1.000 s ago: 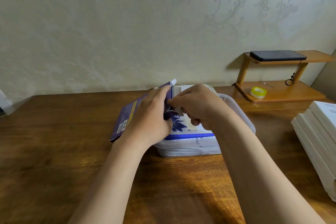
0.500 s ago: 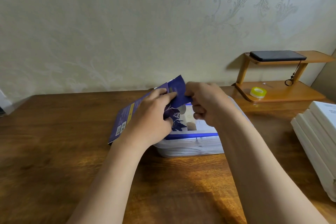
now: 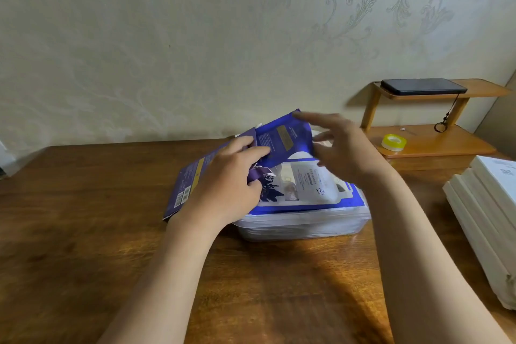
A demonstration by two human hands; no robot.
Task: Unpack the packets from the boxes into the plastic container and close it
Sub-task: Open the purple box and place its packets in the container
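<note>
head | container [image 3: 301,225] on table [image 3: 83,232], packets [image 3: 307,184] piled inside | left hand [image 3: 223,187] clasps box [image 3: 187,179] at the container's left edge | purple packet [image 3: 282,139] sticks out of the box, above the container | right hand [image 3: 344,148] beside it, fingers spread loose, blurred, contact unclear | phone [image 3: 421,86] on shelf [image 3: 435,142] behind

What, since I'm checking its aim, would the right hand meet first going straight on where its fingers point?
Likely the blue piece sticking out of the box that the left hand holds; the right hand looks almost on it, depth unclear.
</note>
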